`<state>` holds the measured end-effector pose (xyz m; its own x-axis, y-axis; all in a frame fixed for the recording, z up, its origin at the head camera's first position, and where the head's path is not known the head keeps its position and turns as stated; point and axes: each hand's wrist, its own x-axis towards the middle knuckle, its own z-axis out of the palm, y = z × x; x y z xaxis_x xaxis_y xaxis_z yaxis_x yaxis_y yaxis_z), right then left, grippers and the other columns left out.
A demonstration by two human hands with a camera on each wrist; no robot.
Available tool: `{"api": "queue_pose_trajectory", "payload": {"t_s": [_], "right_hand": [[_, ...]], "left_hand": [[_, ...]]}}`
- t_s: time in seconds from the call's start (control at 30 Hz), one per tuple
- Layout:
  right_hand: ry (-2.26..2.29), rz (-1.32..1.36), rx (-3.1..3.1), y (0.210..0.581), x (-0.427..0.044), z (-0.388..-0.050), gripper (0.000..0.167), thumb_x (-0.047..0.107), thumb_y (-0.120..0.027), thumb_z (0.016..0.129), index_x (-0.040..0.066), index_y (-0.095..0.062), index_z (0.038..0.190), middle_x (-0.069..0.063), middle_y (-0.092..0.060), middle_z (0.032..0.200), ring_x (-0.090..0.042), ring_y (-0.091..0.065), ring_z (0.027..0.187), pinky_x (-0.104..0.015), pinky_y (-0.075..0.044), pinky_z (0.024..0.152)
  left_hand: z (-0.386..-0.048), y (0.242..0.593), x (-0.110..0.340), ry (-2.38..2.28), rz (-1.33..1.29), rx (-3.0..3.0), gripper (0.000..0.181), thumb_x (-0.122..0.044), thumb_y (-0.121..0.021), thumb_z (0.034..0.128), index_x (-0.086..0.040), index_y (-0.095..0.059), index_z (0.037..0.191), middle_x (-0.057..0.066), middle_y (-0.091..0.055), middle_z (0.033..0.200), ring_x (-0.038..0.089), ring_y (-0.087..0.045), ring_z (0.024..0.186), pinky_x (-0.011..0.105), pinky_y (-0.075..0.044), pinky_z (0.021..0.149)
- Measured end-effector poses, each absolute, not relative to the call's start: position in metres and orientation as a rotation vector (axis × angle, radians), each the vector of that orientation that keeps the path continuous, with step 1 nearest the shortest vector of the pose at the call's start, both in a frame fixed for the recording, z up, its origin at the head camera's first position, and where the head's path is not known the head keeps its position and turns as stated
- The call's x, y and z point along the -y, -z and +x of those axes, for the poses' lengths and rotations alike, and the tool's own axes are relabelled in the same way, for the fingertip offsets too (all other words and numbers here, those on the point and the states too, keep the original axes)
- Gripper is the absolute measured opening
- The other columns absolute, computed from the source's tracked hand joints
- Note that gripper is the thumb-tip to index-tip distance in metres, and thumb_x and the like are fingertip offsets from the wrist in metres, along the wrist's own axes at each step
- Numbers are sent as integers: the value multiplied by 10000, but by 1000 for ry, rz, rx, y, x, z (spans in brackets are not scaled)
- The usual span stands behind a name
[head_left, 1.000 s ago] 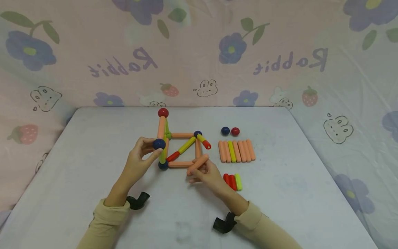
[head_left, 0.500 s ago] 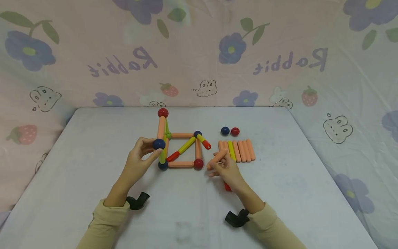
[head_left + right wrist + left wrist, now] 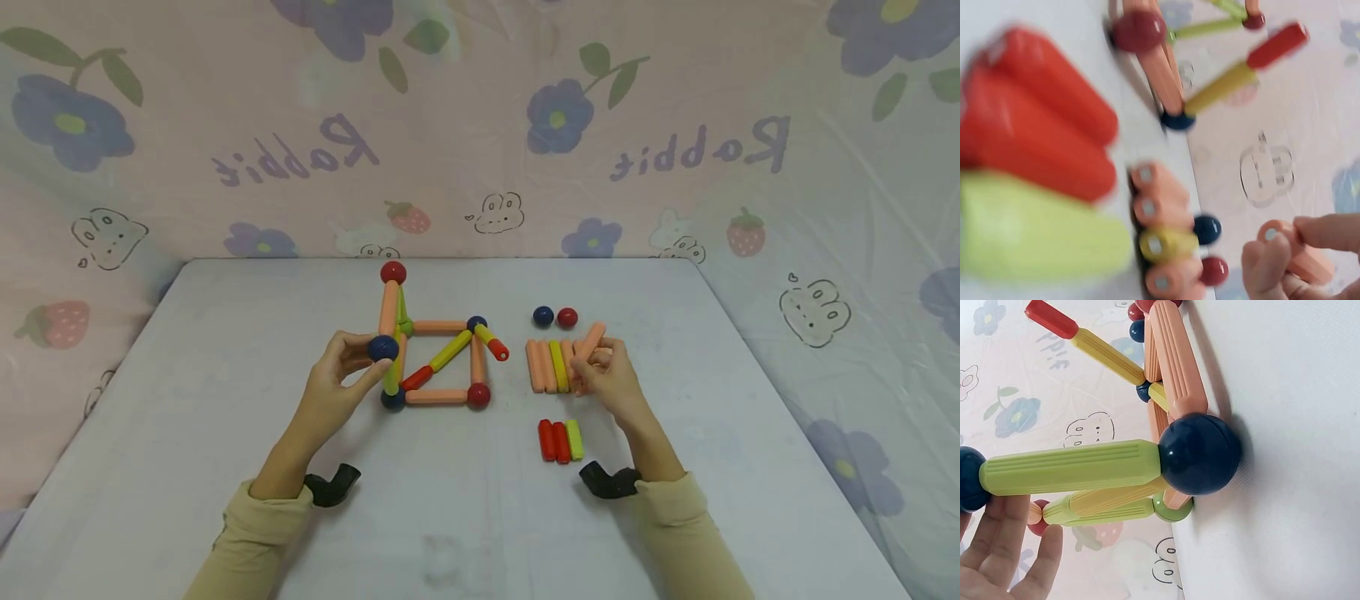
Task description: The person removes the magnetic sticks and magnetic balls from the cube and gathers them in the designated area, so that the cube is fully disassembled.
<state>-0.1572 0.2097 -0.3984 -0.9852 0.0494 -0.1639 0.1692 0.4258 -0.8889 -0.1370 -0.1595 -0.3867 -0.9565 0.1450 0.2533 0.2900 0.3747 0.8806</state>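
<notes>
A frame of magnetic rods and balls stands on the table. My left hand grips the dark blue ball at its raised near-left corner, on top of an upright light green rod. Another blue ball forms the base beneath it. Over the row of longer rods, my right hand pinches a peach rod, tilted and raised, between thumb and fingers. That hand partly hides the right end of the row. A red ball marks the frame's near-right corner.
Two loose balls, one blue and one red, lie behind the rod row. Nearer lie short rods, red and yellow-green. A red-tipped rod juts out from the frame's far-right corner.
My right hand has carried the peach rod rightward, away from the frame's near-right corner to above the rod row, uncovering the red ball. My left hand has stayed in place.
</notes>
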Motion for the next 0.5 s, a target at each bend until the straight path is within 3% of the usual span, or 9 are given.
{"api": "queue_pose_trajectory", "payload": {"t_s": [0.13,0.33,0.5], "right_hand": [[1392,251,-2725,399,-234,-163,474,168,-533,976,-86,-338,1325,-175,-593,1003,-34,-509,706,-163,-463,594],[1231,336,-2823,406,-259,-170,419,155,-510,943,-105,-488,1271,-232,-595,1025,-73,-542,676,-193,-454,565],[1107,416,-2836,416,-268,-174,437,154,-509,914,-133,-534,1243,-253,-608,1020,-150,-546,760,-184,-419,597]], "left_hand": [[-137,387,159,1646,-396,2494,353,-134,-626,936,25,-471,1212,176,-606,1245,-159,-520,1017,-3,-411,931],[-137,387,159,1652,-402,2486,353,-128,-626,936,30,-470,1210,181,-605,1242,-161,-521,1015,-4,-411,930],[-137,387,160,1638,-407,2479,354,-115,-628,932,34,-470,1211,188,-606,1237,-168,-519,1013,-9,-411,926]]}}
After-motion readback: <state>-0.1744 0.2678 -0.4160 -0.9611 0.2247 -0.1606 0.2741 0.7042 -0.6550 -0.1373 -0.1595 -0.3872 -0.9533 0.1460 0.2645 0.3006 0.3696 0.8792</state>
